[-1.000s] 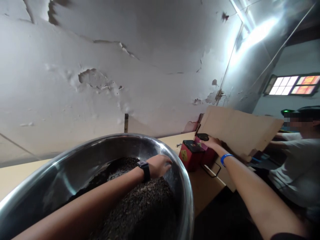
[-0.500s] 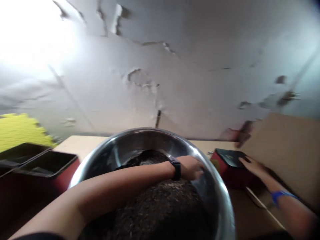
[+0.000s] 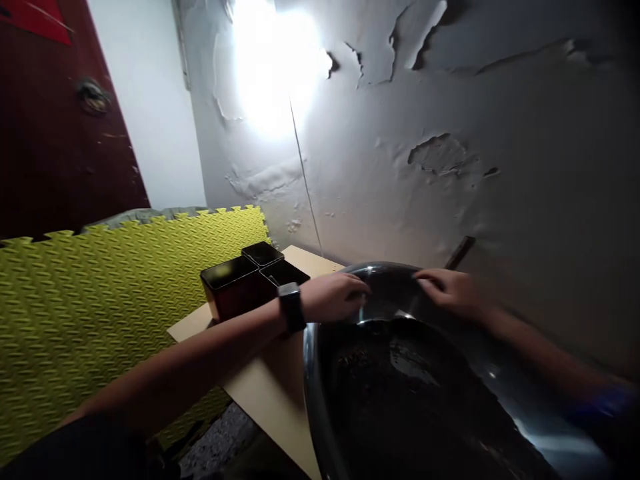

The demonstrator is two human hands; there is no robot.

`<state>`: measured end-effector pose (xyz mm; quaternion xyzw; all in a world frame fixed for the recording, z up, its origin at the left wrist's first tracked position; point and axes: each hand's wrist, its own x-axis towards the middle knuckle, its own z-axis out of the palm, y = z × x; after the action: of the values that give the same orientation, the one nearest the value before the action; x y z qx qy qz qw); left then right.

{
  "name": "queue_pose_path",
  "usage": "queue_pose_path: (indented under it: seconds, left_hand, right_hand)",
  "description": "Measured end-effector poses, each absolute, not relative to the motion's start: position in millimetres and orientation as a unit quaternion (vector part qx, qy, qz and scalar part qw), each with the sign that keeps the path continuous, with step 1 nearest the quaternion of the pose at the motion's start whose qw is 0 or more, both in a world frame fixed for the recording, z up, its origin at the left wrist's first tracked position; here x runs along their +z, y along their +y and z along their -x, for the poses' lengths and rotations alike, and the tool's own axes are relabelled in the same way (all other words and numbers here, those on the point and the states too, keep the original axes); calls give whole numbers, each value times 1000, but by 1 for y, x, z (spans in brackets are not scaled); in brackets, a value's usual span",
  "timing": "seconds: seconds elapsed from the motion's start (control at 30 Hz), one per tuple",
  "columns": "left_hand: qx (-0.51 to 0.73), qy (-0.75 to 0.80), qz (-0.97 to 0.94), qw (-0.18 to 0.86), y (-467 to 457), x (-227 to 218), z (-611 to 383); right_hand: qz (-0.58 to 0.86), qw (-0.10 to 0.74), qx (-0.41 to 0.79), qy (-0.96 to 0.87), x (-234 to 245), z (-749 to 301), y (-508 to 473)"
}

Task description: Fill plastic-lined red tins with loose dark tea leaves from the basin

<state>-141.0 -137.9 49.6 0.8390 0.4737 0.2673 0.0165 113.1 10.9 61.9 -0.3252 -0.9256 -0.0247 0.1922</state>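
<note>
Head view: a steel basin (image 3: 387,297) of dark loose material (image 3: 425,413) is set on the counter (image 3: 270,393), near its back edge, mouth turned upward, axis upright. The left hand (image 3: 333,297) is curled at its left rim, the right hand (image 3: 453,291) at its far rim; whether either is clamped on anything cannot be told. Boxes (image 3: 240,303) are grouped by the counter's left end.

Basin (image 3: 313,373) apparently on table (image 3: 280,400)
</note>
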Motion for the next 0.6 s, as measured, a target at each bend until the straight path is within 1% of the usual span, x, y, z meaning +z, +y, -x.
queue_pose_path:
  seconds: [0.1, 0.2, 0.27, 0.33, 0.47, 0.6]
  left_hand:
    - [273, 581, -766, -37, -165, 22, 209]
    - [241, 653, -712, -91, -185, -9, 261]
    - [219, 678, -693, -113, -190, -24, 283]
    - [212, 689, -680, -135, -187, -32, 295]
    - [219, 681, -684, -145, -174, -30, 298]
    - [213, 667, -699, -144, -159, -18, 296]
  right_hand:
    - [148, 110, -23, -983, 59, 18, -24]
    - [75, 50, -50, -995, 44, 104, -51]
    - [96, -8, -55, -994, 30, 135, -60]
    - [136, -46, -54, -988, 16, 151, -65]
    - [202, -57, -50, -976, 0, 158, -73]
    - [261, -56, -27, -963, 5, 157, -73]
